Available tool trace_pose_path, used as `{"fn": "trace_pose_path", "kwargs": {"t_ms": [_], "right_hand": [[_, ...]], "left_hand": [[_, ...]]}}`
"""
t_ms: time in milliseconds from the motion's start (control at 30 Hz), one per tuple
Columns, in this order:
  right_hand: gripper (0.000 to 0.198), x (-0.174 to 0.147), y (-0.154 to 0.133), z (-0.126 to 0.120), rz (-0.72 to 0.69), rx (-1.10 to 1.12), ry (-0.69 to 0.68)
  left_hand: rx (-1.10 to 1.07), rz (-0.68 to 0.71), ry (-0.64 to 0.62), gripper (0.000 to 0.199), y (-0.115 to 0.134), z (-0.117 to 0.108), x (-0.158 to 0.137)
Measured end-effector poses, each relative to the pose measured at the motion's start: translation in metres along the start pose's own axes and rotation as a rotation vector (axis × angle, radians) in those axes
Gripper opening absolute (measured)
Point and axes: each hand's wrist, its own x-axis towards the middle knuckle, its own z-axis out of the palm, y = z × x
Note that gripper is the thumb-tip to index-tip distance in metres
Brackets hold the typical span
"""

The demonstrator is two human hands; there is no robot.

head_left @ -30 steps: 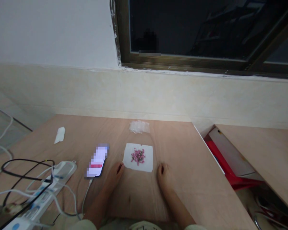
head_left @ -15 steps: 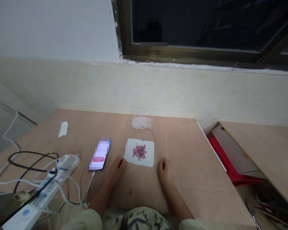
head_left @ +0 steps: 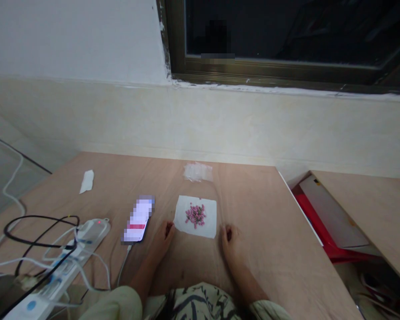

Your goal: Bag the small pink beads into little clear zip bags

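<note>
A square of white paper [head_left: 180, 222] lies flat on the wooden table, bearing a small heap of pink bead-like or bud-like pieces [head_left: 195, 214]. Just left of the paper rests my left hand [head_left: 163, 240], its fingers curled closed and its fingertips close to the paper's lower left corner; I cannot tell whether they touch. On the other side my right hand [head_left: 233, 249] lies on the tabletop in a loose fist, a short gap from the paper's right edge. Nothing shows in either hand, though the palms are hidden.
Left of my left hand lies a phone [head_left: 138, 220] with a lit screen and a cable plugged in. A white power strip [head_left: 93, 231] with tangled cables fills the left. Clear crumpled plastic [head_left: 198, 172] and a white scrap [head_left: 86, 181] lie farther back. A red object [head_left: 320, 229] is past the right edge.
The view has shifted slightly, so the paper and pink pieces appear a little lower and to the right. Both hands keep their places beside the paper.
</note>
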Motion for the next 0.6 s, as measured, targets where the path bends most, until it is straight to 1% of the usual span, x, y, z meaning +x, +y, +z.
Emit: {"fn": "trace_pose_path", "kwargs": {"t_ms": [167,300,600], "right_hand": [[0.026,-0.003,-0.014,0.002,-0.065,0.023,-0.021],[0.022,-0.002,-0.017,0.008,-0.049,0.007,0.006],[0.016,0.0,-0.014,0.012,-0.014,0.051,-0.002]], "left_hand": [[0.017,-0.019,0.033,0.02,-0.004,0.004,0.007],[0.015,-0.004,0.057,0.018,-0.005,0.004,0.015],[-0.026,-0.004,0.016,0.014,-0.012,0.005,0.021]]}}
